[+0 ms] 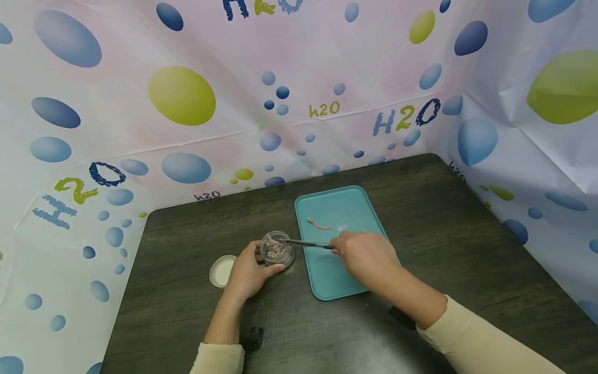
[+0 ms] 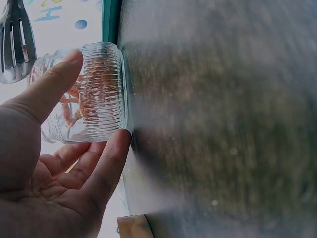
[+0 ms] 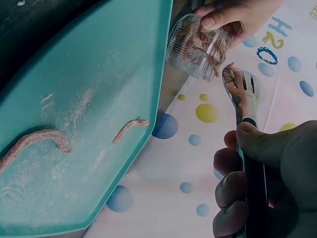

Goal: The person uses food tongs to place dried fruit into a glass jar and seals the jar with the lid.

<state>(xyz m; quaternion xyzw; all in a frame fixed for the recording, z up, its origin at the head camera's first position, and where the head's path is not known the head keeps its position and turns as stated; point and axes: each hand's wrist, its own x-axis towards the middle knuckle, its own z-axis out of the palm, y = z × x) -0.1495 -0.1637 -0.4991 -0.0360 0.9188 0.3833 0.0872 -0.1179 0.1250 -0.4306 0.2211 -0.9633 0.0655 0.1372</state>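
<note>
Visibly ribbed clear jar (image 2: 106, 111), pinkish strips (image 1: 277, 252) inside

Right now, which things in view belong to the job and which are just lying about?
In the job:
- glass jar, held by the left hand
- slotted utensil, gripped by the right hand
- turquoise tray
- pinkish strips, on tray and in jar

Lying about, apparently:
- round lid, off the jar
- patterned sheet, backdrop
</note>
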